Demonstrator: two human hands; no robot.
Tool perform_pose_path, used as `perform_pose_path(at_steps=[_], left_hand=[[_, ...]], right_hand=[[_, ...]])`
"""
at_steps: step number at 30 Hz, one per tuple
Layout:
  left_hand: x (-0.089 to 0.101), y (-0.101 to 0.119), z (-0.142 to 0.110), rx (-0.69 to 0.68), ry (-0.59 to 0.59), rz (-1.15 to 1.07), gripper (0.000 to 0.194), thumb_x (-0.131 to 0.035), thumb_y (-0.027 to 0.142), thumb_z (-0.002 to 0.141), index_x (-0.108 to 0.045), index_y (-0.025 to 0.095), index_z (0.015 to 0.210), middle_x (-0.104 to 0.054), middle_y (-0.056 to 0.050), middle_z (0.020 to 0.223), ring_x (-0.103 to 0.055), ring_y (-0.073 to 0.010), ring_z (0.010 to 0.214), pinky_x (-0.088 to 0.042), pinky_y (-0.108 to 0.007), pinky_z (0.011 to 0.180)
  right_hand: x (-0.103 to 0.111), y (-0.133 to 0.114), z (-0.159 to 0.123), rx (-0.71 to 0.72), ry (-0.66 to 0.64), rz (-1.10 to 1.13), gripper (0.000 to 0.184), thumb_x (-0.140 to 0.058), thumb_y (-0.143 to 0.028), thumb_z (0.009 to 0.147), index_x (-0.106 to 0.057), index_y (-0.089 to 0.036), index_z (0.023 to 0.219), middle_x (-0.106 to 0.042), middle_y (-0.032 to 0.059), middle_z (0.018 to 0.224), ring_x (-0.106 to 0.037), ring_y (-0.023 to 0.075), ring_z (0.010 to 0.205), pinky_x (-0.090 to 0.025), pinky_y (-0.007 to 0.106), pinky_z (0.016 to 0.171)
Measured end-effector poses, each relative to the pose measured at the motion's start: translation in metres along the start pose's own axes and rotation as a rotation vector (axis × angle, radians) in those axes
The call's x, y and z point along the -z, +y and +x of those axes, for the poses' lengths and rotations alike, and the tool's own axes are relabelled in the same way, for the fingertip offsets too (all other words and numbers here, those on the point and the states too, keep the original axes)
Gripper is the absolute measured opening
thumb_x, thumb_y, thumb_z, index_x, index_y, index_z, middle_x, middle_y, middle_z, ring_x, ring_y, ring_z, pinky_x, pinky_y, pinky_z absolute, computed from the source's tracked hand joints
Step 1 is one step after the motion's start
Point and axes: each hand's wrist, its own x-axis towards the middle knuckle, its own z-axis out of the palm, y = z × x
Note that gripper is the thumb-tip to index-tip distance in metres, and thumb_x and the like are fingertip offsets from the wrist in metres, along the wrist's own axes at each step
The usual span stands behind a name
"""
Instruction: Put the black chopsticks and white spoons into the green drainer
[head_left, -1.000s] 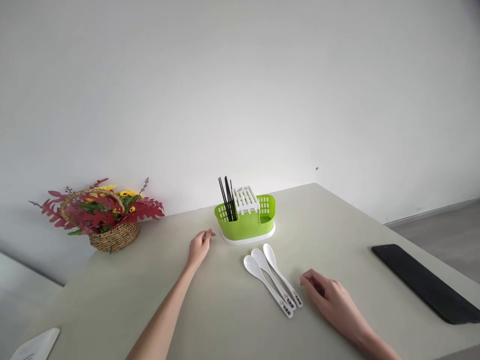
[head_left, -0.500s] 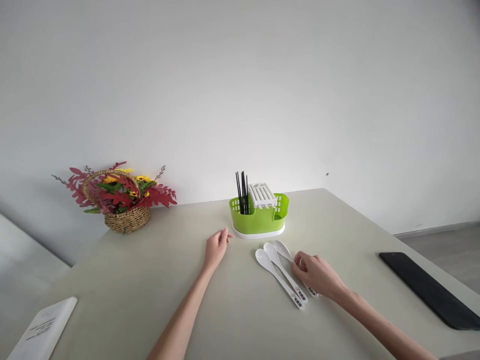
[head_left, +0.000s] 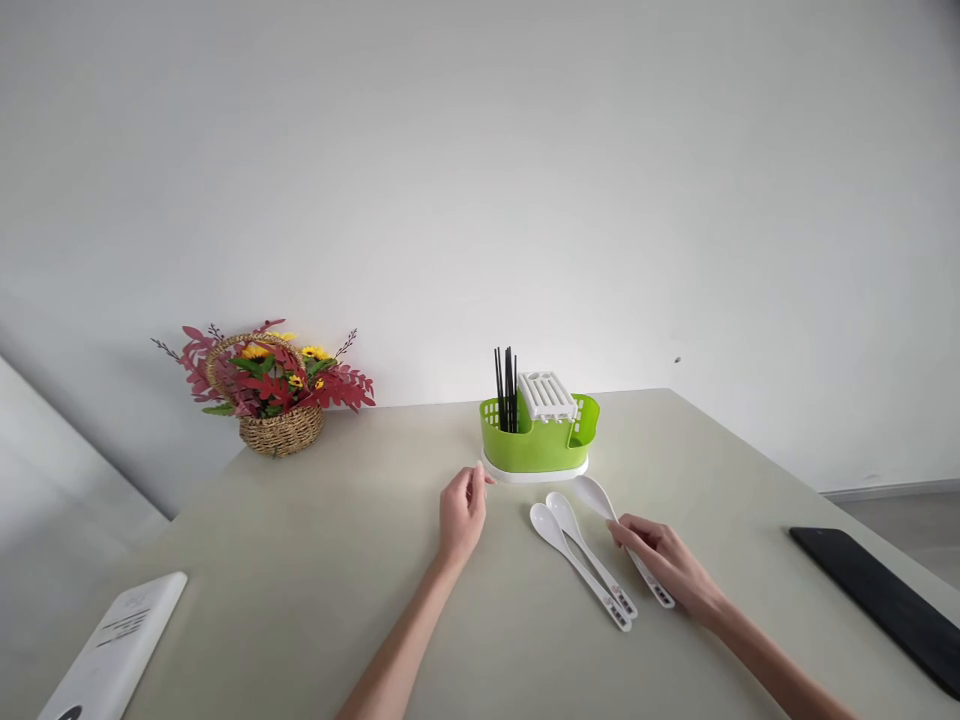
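The table [head_left: 300, 560] is a plain, pale grey-green. Toward its far edge, the caddy [head_left: 536, 452] is bright lime green, pierced with a grid pattern at its ends, with a white base [head_left: 536, 476] and a white, slotted top piece [head_left: 550, 397]; the thin sticks [head_left: 508, 400] are black. The spoons [head_left: 545, 520] are glossy white, with small pinkish-red and dark marks at their handle ends. At the far left corner, the basket [head_left: 281, 432] is woven tan-brown, its leaves [head_left: 349, 391] deep red and green, its flowers [head_left: 315, 353] yellow. Along the right edge, the slab [head_left: 877, 600] is solid black.

R hand [head_left: 667, 562] grips rightmost wht spoon [head_left: 595, 496]; L hand [head_left: 462, 510] nr grn caddy [head_left: 529, 452].
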Motion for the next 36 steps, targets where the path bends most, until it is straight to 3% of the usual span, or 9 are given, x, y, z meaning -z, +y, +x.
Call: perform_pose_path(at_steps=[4,8,12,16,19,23,27,30,36], left_hand=[[-0.033,0.043,-0.011,-0.123,-0.171,-0.037,0.037,-0.037,0.050,0.104,-0.064,0.024,0.104,-0.071,-0.007,0.098,-0.064,-0.0171,0.074,-0.047,-0.027,0.065],[-0.072,0.083,-0.008,-0.194,-0.382,0.117,0.041,-0.047,0.046,0.100,-0.053,0.023,0.134,-0.067,-0.013,0.125,-0.067,-0.0189,0.075,-0.051,-0.034,0.076],[-0.089,0.103,-0.001,-0.213,-0.626,0.194,0.032,-0.044,0.037,0.101,-0.063,0.022,0.122,-0.075,-0.009,0.091,-0.069,-0.0229,0.074,-0.049,-0.033,0.069],[-0.072,0.118,0.003,-0.178,-0.702,0.062,0.033,-0.041,0.038,0.104,-0.066,0.023,0.118,-0.069,-0.003,0.067,-0.065,-0.0186,0.060,-0.046,-0.028,0.060],[-0.040,0.135,0.014,-0.200,-0.540,-0.137,0.032,-0.043,0.040,0.104,-0.064,0.021,0.119,-0.073,-0.006,0.083,-0.066,-0.0166,0.067,-0.048,-0.026,0.060],[0.008,0.162,0.047,-0.338,-0.018,-0.302,0.027,-0.048,0.039,0.104,-0.060,0.019,0.117,-0.073,-0.010,0.103,-0.065,-0.0149,0.076,-0.052,-0.027,0.071],[0.037,0.164,0.079,-0.451,0.464,-0.131,0.021,-0.050,0.036,0.103,-0.057,0.019,0.113,-0.069,-0.008,0.106,-0.065,-0.0112,0.073,-0.051,-0.024,0.068],[0.039,0.139,0.087,-0.452,0.499,0.023,0.021,-0.047,0.033,0.104,-0.055,0.018,0.117,-0.068,-0.009,0.107,-0.067,-0.0116,0.073,-0.051,-0.024,0.065],[0.013,0.081,0.080,-0.480,0.236,0.443,0.025,-0.040,0.023,0.105,-0.058,0.021,0.123,-0.074,-0.007,0.107,-0.069,-0.0166,0.085,-0.051,-0.031,0.081]], right_hand=[[0.004,0.004,-0.004,0.016,-0.041,0.025,0.053,-0.049,-0.070,0.091,-0.055,-0.021,0.071,-0.043,-0.0043,0.065,-0.037,0.0128,0.062,-0.031,0.026,0.058],[0.011,0.005,-0.007,0.029,-0.094,0.093,0.053,-0.049,-0.068,0.092,-0.053,-0.020,0.068,-0.042,-0.0043,0.064,-0.036,0.0124,0.062,-0.030,0.026,0.059],[0.016,0.004,-0.014,0.001,-0.106,0.199,0.053,-0.052,-0.069,0.090,-0.055,-0.020,0.069,-0.038,-0.0052,0.062,-0.034,0.0115,0.059,-0.028,0.026,0.056],[0.019,0.004,-0.018,-0.001,-0.094,0.274,0.058,-0.047,-0.074,0.089,-0.059,-0.020,0.074,-0.039,-0.0047,0.062,-0.035,0.0114,0.058,-0.029,0.025,0.054],[0.020,0.005,-0.017,0.045,-0.096,0.321,0.061,-0.044,-0.077,0.088,-0.063,-0.020,0.093,-0.040,-0.0058,0.060,-0.034,0.0111,0.055,-0.030,0.025,0.054],[0.019,0.006,-0.016,0.056,-0.132,0.336,0.058,-0.047,-0.075,0.090,-0.061,-0.021,0.106,-0.035,-0.0077,0.061,-0.032,0.0112,0.054,-0.028,0.026,0.054],[0.018,0.003,-0.016,0.040,-0.138,0.333,0.050,-0.048,-0.070,0.092,-0.060,-0.022,0.102,-0.034,-0.0078,0.061,-0.034,0.0114,0.055,-0.028,0.027,0.055],[0.018,0.003,-0.015,0.047,-0.132,0.329,0.046,-0.050,-0.066,0.094,-0.059,-0.022,0.100,-0.035,-0.0078,0.061,-0.035,0.0112,0.055,-0.028,0.027,0.055],[0.016,0.007,-0.014,0.078,-0.117,0.328,0.043,-0.052,-0.063,0.095,-0.061,-0.021,0.099,-0.037,-0.0076,0.063,-0.037,0.0104,0.056,-0.030,0.026,0.055]])
